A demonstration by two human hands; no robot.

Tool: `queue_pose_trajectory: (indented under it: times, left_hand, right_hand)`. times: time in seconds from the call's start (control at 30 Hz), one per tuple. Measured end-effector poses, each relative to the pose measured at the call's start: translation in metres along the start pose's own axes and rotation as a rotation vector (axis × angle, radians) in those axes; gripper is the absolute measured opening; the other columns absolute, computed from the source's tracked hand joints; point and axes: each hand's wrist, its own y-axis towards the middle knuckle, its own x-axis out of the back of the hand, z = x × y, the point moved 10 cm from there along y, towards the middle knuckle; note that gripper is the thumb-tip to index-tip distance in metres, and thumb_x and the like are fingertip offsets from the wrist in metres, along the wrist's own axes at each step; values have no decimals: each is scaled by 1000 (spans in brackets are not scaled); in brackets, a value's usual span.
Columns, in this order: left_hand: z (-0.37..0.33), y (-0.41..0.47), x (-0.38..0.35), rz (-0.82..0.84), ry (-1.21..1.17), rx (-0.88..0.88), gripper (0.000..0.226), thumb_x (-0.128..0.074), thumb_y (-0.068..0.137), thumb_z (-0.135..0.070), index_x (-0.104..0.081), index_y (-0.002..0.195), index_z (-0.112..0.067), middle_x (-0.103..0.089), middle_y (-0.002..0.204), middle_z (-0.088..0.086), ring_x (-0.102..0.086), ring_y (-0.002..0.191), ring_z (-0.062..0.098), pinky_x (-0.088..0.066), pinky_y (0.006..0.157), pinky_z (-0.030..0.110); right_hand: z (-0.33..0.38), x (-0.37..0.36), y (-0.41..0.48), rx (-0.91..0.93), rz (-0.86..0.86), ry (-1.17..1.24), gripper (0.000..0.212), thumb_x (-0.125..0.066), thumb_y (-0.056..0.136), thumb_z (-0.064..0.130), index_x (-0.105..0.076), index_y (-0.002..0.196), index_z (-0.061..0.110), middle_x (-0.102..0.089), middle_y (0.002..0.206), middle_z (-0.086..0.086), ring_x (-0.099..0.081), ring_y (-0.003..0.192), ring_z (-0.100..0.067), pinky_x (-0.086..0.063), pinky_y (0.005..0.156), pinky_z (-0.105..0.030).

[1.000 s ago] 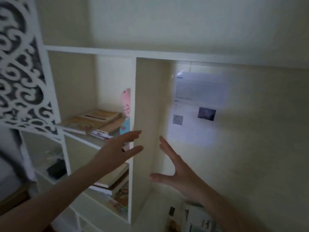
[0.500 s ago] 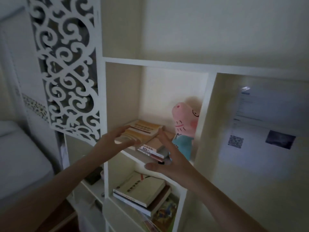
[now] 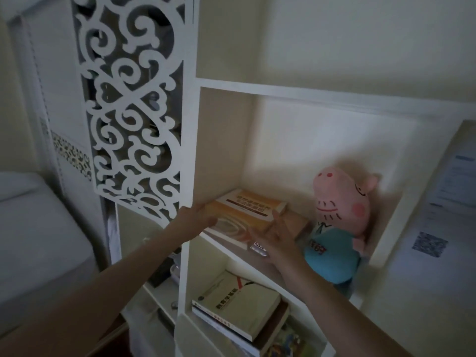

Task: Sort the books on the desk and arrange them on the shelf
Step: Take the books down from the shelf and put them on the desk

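Orange is the cover of the top book (image 3: 247, 210), and both your hands are on it. It lies flat on a small stack in the upper cubby of the shelf (image 3: 221, 145). Your left hand (image 3: 195, 217) curls round its near left corner, thumb up at the edge and fingers tucked against the front. Your right hand (image 3: 275, 240) is spread, its fingers straight and laid flat against the book's right front side; it clasps nothing. The two hands sit apart, with the book's width between them.

Under the orange book lies a larger book with a swirl cover (image 3: 226, 231), whose front edge juts toward you between your hands. The cubby's side wall stands just beside your left hand, with almost no room on that side. Just beyond your right hand a pink pig plush (image 3: 340, 222) in blue leans in the far right corner, touching or nearly touching the stack; I cannot tell which. Above your hands the cubby is tall and open. Below them, the next cubby holds another flat pile of books (image 3: 237, 305). Up and left of your left hand hangs a carved white panel (image 3: 134, 112).
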Motion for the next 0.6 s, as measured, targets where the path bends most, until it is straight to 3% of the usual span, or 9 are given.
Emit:
queue_pose_trajectory:
  times: [0.1, 0.23, 0.3, 0.37, 0.43, 0.5, 0.57, 0.6]
  left_hand:
    - [4, 9, -4, -15, -62, 7, 47, -67, 86, -30, -50, 127, -13, -53, 105, 4, -55, 106, 27, -46, 88, 30]
    - [12, 10, -6, 32, -48, -19, 88, -74, 77, -44, -25, 148, -24, -42, 142, 15, -47, 125, 32, -41, 104, 40]
    - [14, 10, -4, 41, 10, -34, 102, -76, 69, -53, -15, 149, -36, -36, 146, 17, -41, 131, 35, -38, 106, 43]
    - [9, 5, -4, 63, 68, -60, 113, -77, 61, -62, -7, 148, -44, -35, 146, 18, -41, 131, 35, -38, 106, 47]
    - [5, -5, -6, 124, 116, -90, 116, -79, 61, -58, -5, 149, -42, -40, 144, 14, -44, 128, 31, -41, 104, 40]
    - [3, -24, -12, 250, 131, -90, 119, -79, 57, -57, -7, 151, -37, -55, 125, 5, -59, 109, 19, -49, 88, 26]
    - [3, -45, -17, 363, 85, -94, 130, -72, 41, -67, -5, 148, -41, -62, 97, -7, -66, 77, 6, -52, 64, 17]
    - [5, -53, -18, 395, 27, -81, 130, -70, 37, -72, -2, 145, -46, -64, 91, -8, -67, 70, 6, -51, 59, 16]
  right_hand:
    - [-9, -4, 20, -11, -38, 43, 82, -71, 86, 12, -25, 150, 33, -45, 144, 2, -52, 124, -16, -51, 99, -37]
    - [-10, -5, 26, 22, -87, -88, 87, -73, 81, -1, -28, 149, 30, -45, 142, 3, -46, 130, -16, -43, 107, -35]
    - [-6, -5, 22, 54, -84, -159, 93, -74, 79, -2, -24, 152, 29, -42, 146, 0, -41, 136, -19, -39, 111, -41]
    - [-3, -6, 10, 81, -47, -183, 90, -70, 83, -2, -22, 152, 28, -39, 149, 1, -38, 138, -16, -35, 113, -34]
    - [-1, -4, -7, 105, -9, -198, 82, -68, 86, 1, -26, 150, 32, -38, 149, 4, -37, 138, -12, -38, 109, -26]
    - [-3, -3, -28, 120, 26, -195, 76, -68, 87, 4, -32, 144, 38, -40, 147, 7, -41, 134, -9, -43, 104, -25]
    - [-7, 2, -47, 121, 49, -156, 73, -69, 84, 2, -38, 133, 46, -44, 144, 7, -47, 129, -9, -47, 103, -32]
    - [-12, 6, -56, 96, 59, -134, 74, -70, 83, 0, -38, 131, 47, -46, 141, 7, -49, 126, -8, -50, 99, -33]
